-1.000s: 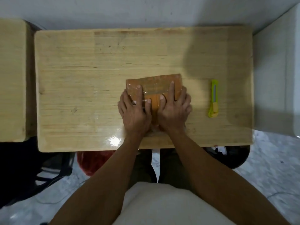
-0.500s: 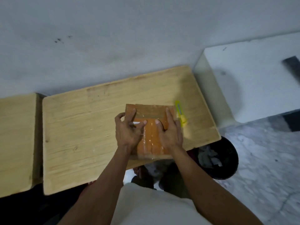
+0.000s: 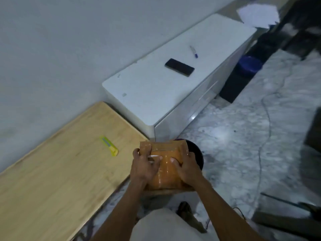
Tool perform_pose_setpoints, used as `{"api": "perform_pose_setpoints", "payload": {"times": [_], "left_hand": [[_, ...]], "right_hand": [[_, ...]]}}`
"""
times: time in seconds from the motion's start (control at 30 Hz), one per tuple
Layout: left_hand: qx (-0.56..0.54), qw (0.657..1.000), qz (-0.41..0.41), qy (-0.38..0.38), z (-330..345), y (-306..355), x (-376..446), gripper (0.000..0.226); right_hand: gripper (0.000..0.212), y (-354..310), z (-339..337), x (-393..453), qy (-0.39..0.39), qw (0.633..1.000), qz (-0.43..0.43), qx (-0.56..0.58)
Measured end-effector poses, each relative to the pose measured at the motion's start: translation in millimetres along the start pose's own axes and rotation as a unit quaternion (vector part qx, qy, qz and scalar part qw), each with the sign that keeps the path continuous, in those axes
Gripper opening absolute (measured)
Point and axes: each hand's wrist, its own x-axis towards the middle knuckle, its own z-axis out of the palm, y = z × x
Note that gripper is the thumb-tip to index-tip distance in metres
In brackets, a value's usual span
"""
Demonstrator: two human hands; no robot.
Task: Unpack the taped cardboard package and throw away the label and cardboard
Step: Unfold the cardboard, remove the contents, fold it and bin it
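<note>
Package: the cardboard package (image 3: 166, 164) is held in the air, off the wooden table (image 3: 57, 173) and above the dark bin (image 3: 197, 153) on the floor. It looks wrapped in shiny tape and unopened; no flap or contents show.
Left hand: the left hand (image 3: 145, 166) grips the package's left side, fingers curled over the top face. A thin white strip (image 3: 154, 156) sits by its fingertips; whether this is the label being peeled or loose tape cannot be told.
Right hand: the right hand (image 3: 186, 168) clamps the right side, thumb lying across the top.
Cutter: the yellow cutter (image 3: 109, 146) lies alone on the table, well apart from both hands, blade state unclear.
Bin: only its rim shows behind the package; what is inside is hidden.
Done: judging by how things lie, little; the package is in hand and perhaps the label is being started.
Left: cutting or tearing the tape, taking out the contents, and dropping label and cardboard in the bin.
</note>
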Motion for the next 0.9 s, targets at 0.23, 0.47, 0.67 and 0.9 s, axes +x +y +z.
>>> {"api": "perform_pose_setpoints", "payload": {"times": [0.23, 0.47, 0.67, 0.9], "left_hand": [[-0.009, 0.995, -0.036, -0.089, 118.3, 23.9, -29.4, 0.061], [-0.037, 0.99, 0.012, -0.136, 170.0, 5.2, 20.2, 0.075], [-0.054, 0.988, 0.041, -0.139, 227.1, -27.3, 104.0, 0.08], [-0.062, 0.987, 0.083, -0.12, 280.6, -57.6, 173.1, 0.081]], "right_hand": [[0.077, 114.3, -22.1, -25.0, 0.037, 0.991, 0.121, 0.05], [0.076, 150.6, -6.4, 21.7, 0.012, 0.988, 0.13, 0.084], [0.076, 187.4, 26.8, 102.5, 0.024, 0.984, 0.136, 0.11], [0.077, 232.1, 71.6, 186.6, 0.044, 0.988, 0.109, 0.098]]}}
